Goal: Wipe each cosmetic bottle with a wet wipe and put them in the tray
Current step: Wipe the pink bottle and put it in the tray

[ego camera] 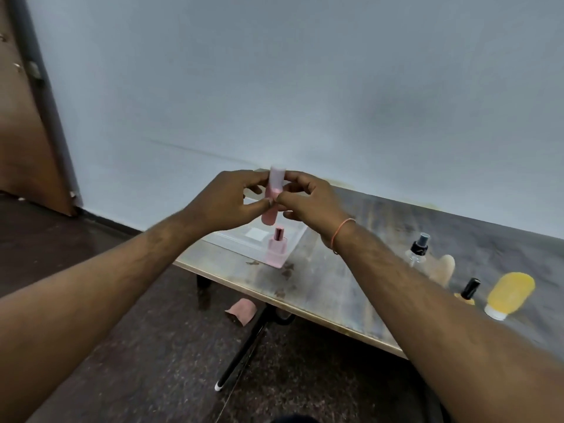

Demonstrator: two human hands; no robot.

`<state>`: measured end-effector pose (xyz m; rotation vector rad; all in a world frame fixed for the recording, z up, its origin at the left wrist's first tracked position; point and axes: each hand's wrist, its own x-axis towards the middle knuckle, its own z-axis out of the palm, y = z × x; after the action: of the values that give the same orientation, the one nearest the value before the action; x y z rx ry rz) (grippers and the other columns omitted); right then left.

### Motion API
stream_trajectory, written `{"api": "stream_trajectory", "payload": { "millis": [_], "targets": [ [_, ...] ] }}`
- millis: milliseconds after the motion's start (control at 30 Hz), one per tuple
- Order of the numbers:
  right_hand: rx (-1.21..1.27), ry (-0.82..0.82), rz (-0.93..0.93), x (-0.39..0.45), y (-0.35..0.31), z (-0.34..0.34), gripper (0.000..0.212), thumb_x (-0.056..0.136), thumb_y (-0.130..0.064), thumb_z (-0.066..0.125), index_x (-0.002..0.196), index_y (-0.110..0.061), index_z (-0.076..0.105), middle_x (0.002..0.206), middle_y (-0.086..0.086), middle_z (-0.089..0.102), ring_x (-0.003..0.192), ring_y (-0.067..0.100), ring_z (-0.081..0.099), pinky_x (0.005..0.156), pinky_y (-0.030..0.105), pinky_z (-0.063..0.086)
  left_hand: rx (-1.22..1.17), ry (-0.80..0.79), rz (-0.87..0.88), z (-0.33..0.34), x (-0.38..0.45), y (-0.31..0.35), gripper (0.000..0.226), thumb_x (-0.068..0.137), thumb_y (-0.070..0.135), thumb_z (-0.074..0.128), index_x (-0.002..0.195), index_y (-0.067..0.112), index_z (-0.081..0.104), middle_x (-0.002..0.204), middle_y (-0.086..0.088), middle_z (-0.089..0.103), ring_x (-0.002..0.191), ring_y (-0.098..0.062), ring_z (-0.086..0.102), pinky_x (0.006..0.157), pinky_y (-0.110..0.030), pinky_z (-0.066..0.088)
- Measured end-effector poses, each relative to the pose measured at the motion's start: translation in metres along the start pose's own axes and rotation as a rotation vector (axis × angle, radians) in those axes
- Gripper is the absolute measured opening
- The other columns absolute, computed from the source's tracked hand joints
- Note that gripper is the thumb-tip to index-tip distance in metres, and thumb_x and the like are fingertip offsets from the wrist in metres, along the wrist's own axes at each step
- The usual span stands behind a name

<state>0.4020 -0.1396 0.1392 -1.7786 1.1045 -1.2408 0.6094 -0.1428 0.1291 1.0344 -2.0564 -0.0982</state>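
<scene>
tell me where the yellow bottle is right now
In the head view the yellow bottle lies on its side at the table's right end, white cap toward the front edge, just right of a small black-capped bottle.

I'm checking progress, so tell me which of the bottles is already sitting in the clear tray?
The square pink bottle with the dark cap: it stands alone in the clear tray. The pink tube is held up in both hands; the other bottles sit on the table.
</scene>
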Motion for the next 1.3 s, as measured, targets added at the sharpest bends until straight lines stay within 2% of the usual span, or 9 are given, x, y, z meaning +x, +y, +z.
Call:
{"api": "stream_trajectory", "payload": {
  "millis": [200,333,400,467,533,633,767,1133,1300],
  "targets": [
    [-0.213,-0.028,-0.021,0.031,0.012,0.026,0.023,0.089,-0.039,0.073,0.11,-0.044,0.079,0.091,-0.015,0.078,0.093,0.01,0.075,0.085,0.029,0.056,0.07,0.087,-0.136,-0.005,-0.007,-0.035,0.029,0.093,0.03,0.081,0.121,0.038,0.079,0.112,0.021,0.079,0.094,-0.005,0.074,0.084,-0.027,0.056],
    [-0.364,-0.052,-0.013,0.032,0.022,0.032,0.031,0.092,-0.044,0.071,0.123,-0.045,0.075,0.1,-0.016,0.078,0.101,0.005,0.071,0.083,0.025,0.05,0.096,0.048,-0.174,0.005,-0.013,-0.048,0.024,0.094,0.034,0.081,0.118,0.036,0.081,0.111,0.019,0.08,0.096,-0.007,0.072,0.085,-0.027,0.053],
    [-0.442,-0.073,-0.016,0.03,0.027,0.032,0.034,0.093,-0.045,0.069,0.127,-0.044,0.072,0.101,-0.016,0.078,0.096,0.007,0.073,0.081,0.024,0.053,0.123,0.028,-0.172,0.013,-0.018,-0.051,0.024,0.095,0.034,0.08,0.118,0.034,0.081,0.111,0.017,0.08,0.1,-0.009,0.071,0.089,-0.03,0.054],
    [-0.486,-0.105,0.004,0.028,0.033,0.032,0.033,0.095,-0.045,0.067,0.128,-0.043,0.07,0.101,-0.016,0.078,0.079,0.011,0.077,0.07,0.018,0.055,0.13,0.012,-0.172,0.023,-0.022,-0.054,0.022,0.094,0.034,0.08,0.116,0.035,0.081,0.108,0.019,0.079,0.102,-0.008,0.071,0.091,-0.034,0.056],
    [-0.521,-0.129,0.023,0.027,0.04,0.033,0.033,0.096,-0.047,0.065,0.128,-0.042,0.07,0.102,-0.016,0.078,0.068,0.012,0.077,0.074,0.026,0.062,0.123,0.002,-0.185,0.031,-0.026,-0.059,0.021,0.093,0.036,0.079,0.114,0.038,0.081,0.103,0.024,0.077,0.101,-0.006,0.07,0.091,-0.036,0.058],
    [-0.574,-0.135,0.04,0.028,0.049,0.033,0.035,0.092,-0.049,0.065,0.126,-0.042,0.071,0.1,-0.015,0.079,0.083,0.015,0.076,0.088,0.04,0.062,0.112,-0.031,-0.198,0.04,-0.03,-0.067,0.024,0.09,0.045,0.074,0.113,0.04,0.08,0.104,0.024,0.078,0.104,-0.002,0.072,0.09,-0.039,0.06],
    [-0.682,-0.157,0.06,0.029,0.049,0.033,0.033,0.096,-0.053,0.063,0.123,-0.037,0.073,0.102,-0.012,0.077,0.099,0.016,0.071,0.091,0.036,0.058,0.133,-0.055,-0.205,0.043,-0.031,-0.074,0.028,0.09,0.052,0.068,0.114,0.041,0.079,0.105,0.024,0.079,0.104,0.0,0.073,0.088,-0.039,0.061],
    [-0.833,-0.195,0.1,0.036,0.058,0.033,0.025,0.086,-0.06,0.062,0.095,-0.038,0.07,0.09,-0.013,0.071,0.095,0.017,0.07,0.089,0.039,0.059,0.202,-0.104,-0.221,0.049,-0.034,-0.07,0.025,0.097,0.046,0.068,0.118,0.039,0.078,0.109,0.023,0.079,0.106,-0.003,0.072,0.085,-0.036,0.06],
    [-0.844,-0.204,0.107,0.032,0.058,0.029,0.046,0.082,-0.068,0.063,0.114,-0.037,0.074,0.101,-0.016,0.073,0.102,0.013,0.069,0.094,0.039,0.059,0.235,-0.098,-0.197,0.049,-0.039,-0.065,0.024,0.1,0.046,0.063,0.118,0.038,0.077,0.109,0.022,0.079,0.106,-0.005,0.072,0.083,-0.036,0.06]
  ]
}}
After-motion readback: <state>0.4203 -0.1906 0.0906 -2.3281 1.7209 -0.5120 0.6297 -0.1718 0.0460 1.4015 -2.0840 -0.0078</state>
